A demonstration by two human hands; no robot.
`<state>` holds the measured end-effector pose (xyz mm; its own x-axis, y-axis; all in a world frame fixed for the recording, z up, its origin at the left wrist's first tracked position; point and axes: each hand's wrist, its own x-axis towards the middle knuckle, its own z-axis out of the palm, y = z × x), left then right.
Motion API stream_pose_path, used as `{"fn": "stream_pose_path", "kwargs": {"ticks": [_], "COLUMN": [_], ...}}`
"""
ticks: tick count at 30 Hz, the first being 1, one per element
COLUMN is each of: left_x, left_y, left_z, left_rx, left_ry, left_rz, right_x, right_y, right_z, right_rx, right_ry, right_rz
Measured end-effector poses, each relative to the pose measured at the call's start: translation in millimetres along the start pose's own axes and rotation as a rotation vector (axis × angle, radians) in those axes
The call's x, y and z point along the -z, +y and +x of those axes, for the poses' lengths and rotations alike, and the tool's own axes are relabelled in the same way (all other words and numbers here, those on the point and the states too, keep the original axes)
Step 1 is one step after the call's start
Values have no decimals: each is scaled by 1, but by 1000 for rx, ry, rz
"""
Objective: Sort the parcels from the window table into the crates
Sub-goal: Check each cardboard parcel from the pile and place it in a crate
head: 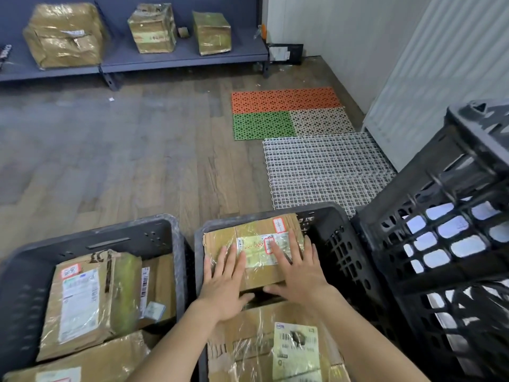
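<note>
A brown cardboard parcel [220,238] with a white shipping label lies at the far end of the middle grey crate [322,213]. My left hand [224,282] and my right hand [296,271] both rest flat on its top with fingers straight and spread, thumbs at its near edge. Another taped parcel [261,343] with a label lies nearer me in the same crate. The left grey crate [91,235] holds several taped parcels [91,301].
A dark lattice crate [446,244] stands tilted at the right, close to the middle crate. Three wrapped boxes [154,28] sit on a blue shelf at the back. Orange, green, beige and white plastic mats [325,166] lie on the wooden floor ahead.
</note>
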<state>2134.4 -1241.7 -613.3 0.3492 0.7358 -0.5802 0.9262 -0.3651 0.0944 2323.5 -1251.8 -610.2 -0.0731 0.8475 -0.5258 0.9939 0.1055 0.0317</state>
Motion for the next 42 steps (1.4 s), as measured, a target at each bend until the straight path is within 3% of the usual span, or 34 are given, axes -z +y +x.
{"fn": "stream_pose_path", "kwargs": {"ticks": [4, 9, 13, 26, 36, 42], "left_x": [15, 37, 22, 21, -7, 54], "left_y": [0, 2, 3, 25, 24, 28], "left_z": [-1, -22, -24, -31, -26, -50], "left_rx": [-2, 25, 12, 99, 116, 80], "left_ry": [-62, -73, -163, -87, -39, -174], "left_rz": [-42, -52, -101, -199, -146, 65], "right_x": [10, 17, 8, 4, -8, 44], "right_y": [2, 6, 15, 9, 9, 12], "right_z": [-2, -26, -34, -42, -38, -59], "right_rx": [7, 20, 68, 49, 41, 36], "right_ry": [-89, 14, -32, 32, 30, -72], "right_rz": [43, -8, 50, 121, 58, 14]}}
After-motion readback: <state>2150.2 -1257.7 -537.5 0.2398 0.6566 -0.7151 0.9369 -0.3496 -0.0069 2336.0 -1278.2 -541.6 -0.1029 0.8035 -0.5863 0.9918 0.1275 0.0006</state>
